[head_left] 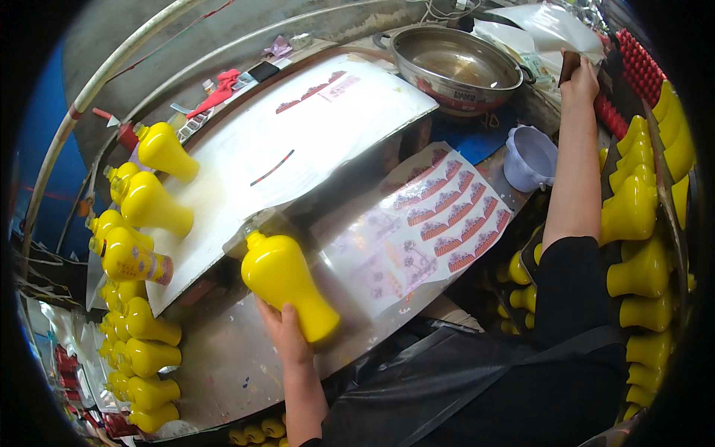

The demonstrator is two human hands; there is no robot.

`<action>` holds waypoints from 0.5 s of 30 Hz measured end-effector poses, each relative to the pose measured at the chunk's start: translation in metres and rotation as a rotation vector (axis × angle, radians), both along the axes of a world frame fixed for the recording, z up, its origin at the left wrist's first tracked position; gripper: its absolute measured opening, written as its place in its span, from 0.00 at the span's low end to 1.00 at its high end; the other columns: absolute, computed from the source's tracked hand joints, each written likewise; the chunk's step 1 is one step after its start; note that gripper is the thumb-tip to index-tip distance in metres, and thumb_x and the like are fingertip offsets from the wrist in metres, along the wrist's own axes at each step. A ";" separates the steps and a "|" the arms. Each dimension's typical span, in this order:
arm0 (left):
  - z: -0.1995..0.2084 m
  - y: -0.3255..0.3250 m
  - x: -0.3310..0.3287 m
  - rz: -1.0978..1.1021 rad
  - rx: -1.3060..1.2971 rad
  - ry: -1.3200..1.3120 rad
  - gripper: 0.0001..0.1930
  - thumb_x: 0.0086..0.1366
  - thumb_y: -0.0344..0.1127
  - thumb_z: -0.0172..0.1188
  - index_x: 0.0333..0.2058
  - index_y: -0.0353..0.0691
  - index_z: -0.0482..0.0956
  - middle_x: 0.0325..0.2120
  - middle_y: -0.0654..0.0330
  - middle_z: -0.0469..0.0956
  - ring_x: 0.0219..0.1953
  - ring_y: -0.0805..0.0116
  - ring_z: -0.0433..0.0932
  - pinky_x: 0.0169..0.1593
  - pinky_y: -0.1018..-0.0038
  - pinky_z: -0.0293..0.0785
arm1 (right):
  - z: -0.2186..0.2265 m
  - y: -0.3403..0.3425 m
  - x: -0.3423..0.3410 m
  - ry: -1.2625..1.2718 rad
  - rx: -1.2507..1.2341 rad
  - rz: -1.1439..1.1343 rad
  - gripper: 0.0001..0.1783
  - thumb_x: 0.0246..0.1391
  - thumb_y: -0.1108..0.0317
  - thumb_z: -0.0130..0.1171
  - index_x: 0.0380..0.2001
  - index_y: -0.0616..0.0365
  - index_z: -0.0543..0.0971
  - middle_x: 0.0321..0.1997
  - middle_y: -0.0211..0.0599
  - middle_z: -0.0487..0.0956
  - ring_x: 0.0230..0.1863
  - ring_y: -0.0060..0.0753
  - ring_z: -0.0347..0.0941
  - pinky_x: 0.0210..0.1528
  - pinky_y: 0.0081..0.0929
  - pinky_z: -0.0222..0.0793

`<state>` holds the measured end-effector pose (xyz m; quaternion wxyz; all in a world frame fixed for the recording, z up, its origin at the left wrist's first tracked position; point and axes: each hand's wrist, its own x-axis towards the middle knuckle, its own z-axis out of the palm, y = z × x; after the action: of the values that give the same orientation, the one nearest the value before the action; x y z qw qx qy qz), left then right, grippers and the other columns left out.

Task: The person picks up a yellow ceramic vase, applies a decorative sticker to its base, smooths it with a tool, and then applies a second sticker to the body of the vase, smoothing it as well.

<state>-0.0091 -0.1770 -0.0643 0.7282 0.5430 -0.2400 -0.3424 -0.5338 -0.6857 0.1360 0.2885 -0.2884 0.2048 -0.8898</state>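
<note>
Yellow vase (pixel 287 284) is gripped at its base by the left hand (pixel 283 328), laid near-centre on the bench beside the decal sheet (pixel 439 216); right hand (pixel 579 80) is closed on a dark pad far right, so decal application is judged next, needing alignment.

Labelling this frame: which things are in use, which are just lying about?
In use:
- glossy yellow ceramic vase, in left hand grip
- small dark flat piece, in right hand
- printed red-pattern decal sheet

Lying about:
- steel pot
- pale lilac plastic cup
- red tool

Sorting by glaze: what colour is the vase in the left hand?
Plain bright yellow vase, head view.
</note>
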 end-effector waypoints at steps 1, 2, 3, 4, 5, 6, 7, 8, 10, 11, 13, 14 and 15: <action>0.000 0.001 0.000 -0.004 -0.010 -0.010 0.40 0.72 0.37 0.58 0.76 0.39 0.48 0.71 0.53 0.60 0.70 0.57 0.63 0.72 0.61 0.58 | -0.010 0.004 0.003 0.023 0.034 0.002 0.07 0.61 0.74 0.62 0.42 0.60 0.81 0.41 0.36 0.82 0.42 0.32 0.81 0.47 0.33 0.82; -0.001 0.001 0.000 -0.005 -0.013 -0.005 0.40 0.72 0.37 0.58 0.76 0.38 0.48 0.71 0.53 0.60 0.70 0.57 0.63 0.72 0.61 0.59 | -0.020 0.012 0.008 0.024 0.072 -0.029 0.06 0.61 0.74 0.63 0.42 0.60 0.82 0.39 0.35 0.82 0.41 0.31 0.81 0.46 0.33 0.82; -0.001 0.002 -0.001 -0.005 -0.020 0.011 0.40 0.72 0.37 0.58 0.76 0.38 0.48 0.71 0.53 0.60 0.70 0.57 0.63 0.72 0.61 0.59 | -0.035 0.026 0.016 0.155 0.175 -0.048 0.06 0.60 0.71 0.66 0.40 0.59 0.84 0.37 0.33 0.83 0.38 0.29 0.81 0.42 0.30 0.79; 0.000 0.002 -0.001 -0.008 -0.014 -0.002 0.40 0.72 0.37 0.58 0.76 0.38 0.48 0.71 0.53 0.60 0.70 0.57 0.64 0.72 0.61 0.59 | -0.049 0.041 0.026 0.274 0.313 -0.087 0.07 0.59 0.68 0.69 0.39 0.59 0.86 0.35 0.31 0.84 0.35 0.27 0.80 0.38 0.27 0.77; 0.000 0.002 -0.001 -0.006 -0.012 -0.005 0.40 0.72 0.37 0.58 0.76 0.38 0.49 0.71 0.52 0.60 0.70 0.57 0.64 0.72 0.61 0.60 | -0.066 0.061 0.034 0.462 0.469 -0.062 0.09 0.60 0.66 0.69 0.39 0.59 0.87 0.33 0.27 0.85 0.32 0.24 0.79 0.38 0.22 0.73; 0.001 0.003 -0.001 -0.003 -0.013 0.001 0.40 0.72 0.37 0.58 0.76 0.37 0.49 0.71 0.52 0.60 0.69 0.57 0.64 0.71 0.60 0.60 | -0.080 0.078 0.042 0.696 0.589 -0.124 0.12 0.60 0.62 0.68 0.38 0.61 0.89 0.31 0.28 0.86 0.34 0.23 0.80 0.39 0.25 0.74; 0.002 0.003 -0.001 -0.009 -0.014 -0.015 0.40 0.72 0.37 0.58 0.76 0.37 0.49 0.71 0.52 0.60 0.69 0.57 0.64 0.71 0.60 0.60 | -0.094 0.095 0.049 1.038 0.704 -0.362 0.18 0.60 0.56 0.66 0.40 0.61 0.89 0.34 0.41 0.88 0.36 0.33 0.84 0.42 0.33 0.77; 0.002 0.003 -0.001 -0.016 -0.016 -0.022 0.40 0.71 0.37 0.58 0.76 0.36 0.49 0.71 0.52 0.60 0.69 0.57 0.64 0.71 0.60 0.60 | -0.103 0.111 0.051 1.329 0.766 -0.569 0.21 0.60 0.52 0.63 0.39 0.62 0.88 0.37 0.52 0.87 0.41 0.50 0.86 0.46 0.42 0.78; 0.003 0.003 -0.001 -0.013 -0.005 -0.039 0.39 0.71 0.38 0.57 0.76 0.36 0.50 0.70 0.52 0.61 0.69 0.57 0.64 0.71 0.61 0.60 | -0.115 0.126 0.052 1.606 1.081 -0.585 0.20 0.57 0.51 0.66 0.39 0.56 0.88 0.41 0.51 0.86 0.45 0.55 0.84 0.48 0.46 0.78; 0.003 0.003 0.000 -0.004 0.007 -0.046 0.39 0.71 0.38 0.57 0.75 0.36 0.50 0.70 0.52 0.61 0.69 0.57 0.64 0.71 0.61 0.60 | -0.118 0.130 0.050 1.662 1.194 -0.539 0.19 0.57 0.51 0.65 0.39 0.56 0.88 0.42 0.51 0.86 0.46 0.55 0.84 0.49 0.46 0.78; 0.002 0.003 0.000 0.008 0.023 -0.065 0.38 0.71 0.38 0.56 0.75 0.35 0.51 0.70 0.52 0.62 0.69 0.57 0.65 0.71 0.61 0.60 | -0.120 0.131 0.041 1.796 1.350 -0.488 0.18 0.57 0.52 0.65 0.38 0.56 0.89 0.43 0.50 0.87 0.47 0.55 0.84 0.50 0.46 0.78; 0.002 0.003 0.001 0.010 0.030 -0.078 0.38 0.71 0.38 0.56 0.75 0.35 0.51 0.69 0.52 0.62 0.68 0.57 0.65 0.71 0.61 0.60 | -0.121 0.129 0.035 1.825 1.366 -0.424 0.19 0.57 0.52 0.64 0.38 0.58 0.88 0.43 0.51 0.86 0.47 0.55 0.84 0.51 0.46 0.78; 0.001 0.002 0.001 0.015 0.037 -0.077 0.38 0.71 0.37 0.55 0.75 0.35 0.51 0.69 0.52 0.62 0.68 0.57 0.65 0.71 0.61 0.60 | -0.123 0.127 0.029 1.854 1.377 -0.357 0.20 0.57 0.53 0.63 0.38 0.60 0.88 0.42 0.52 0.86 0.47 0.55 0.84 0.51 0.46 0.78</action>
<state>-0.0079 -0.1745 -0.0631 0.7109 0.5708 -0.2575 -0.3202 -0.5044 -0.5584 0.0127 -0.0054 -0.5773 0.8138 -0.0672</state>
